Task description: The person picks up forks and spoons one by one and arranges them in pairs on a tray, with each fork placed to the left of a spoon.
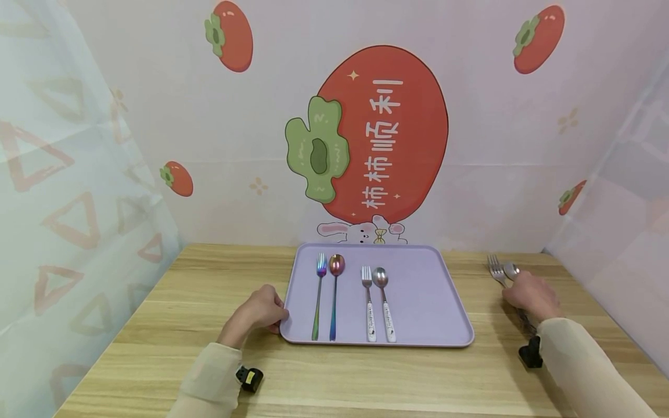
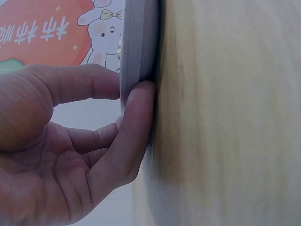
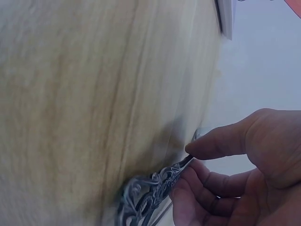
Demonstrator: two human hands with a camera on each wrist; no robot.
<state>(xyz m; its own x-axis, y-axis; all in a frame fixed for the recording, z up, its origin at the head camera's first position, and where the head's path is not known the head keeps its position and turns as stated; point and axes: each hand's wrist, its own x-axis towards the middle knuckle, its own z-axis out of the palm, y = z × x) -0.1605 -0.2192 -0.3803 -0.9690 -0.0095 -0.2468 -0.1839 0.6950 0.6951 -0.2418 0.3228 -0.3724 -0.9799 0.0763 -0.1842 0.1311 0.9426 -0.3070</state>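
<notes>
My left hand (image 1: 263,307) grips the left rim of a lilac tray (image 1: 418,302); in the left wrist view the thumb and fingers (image 2: 134,117) lie on either side of that rim. On the tray are an iridescent fork (image 1: 319,302), a matching spoon (image 1: 334,302), and a fork (image 1: 369,302) and spoon (image 1: 385,302) with white printed handles. Over at the right, my right hand (image 1: 533,295) pinches a silver fork (image 1: 496,270) with an ornate openwork handle (image 3: 150,190). Beside its tines shows a silver spoon (image 1: 510,269), partly hidden by the hand.
The wooden table (image 1: 387,383) carries everything. A printed backdrop (image 1: 261,191) with persimmons and a rabbit stands right behind the tray, and fabric side walls (image 1: 622,232) close in at left and right. Each wrist wears a small black camera (image 1: 250,378).
</notes>
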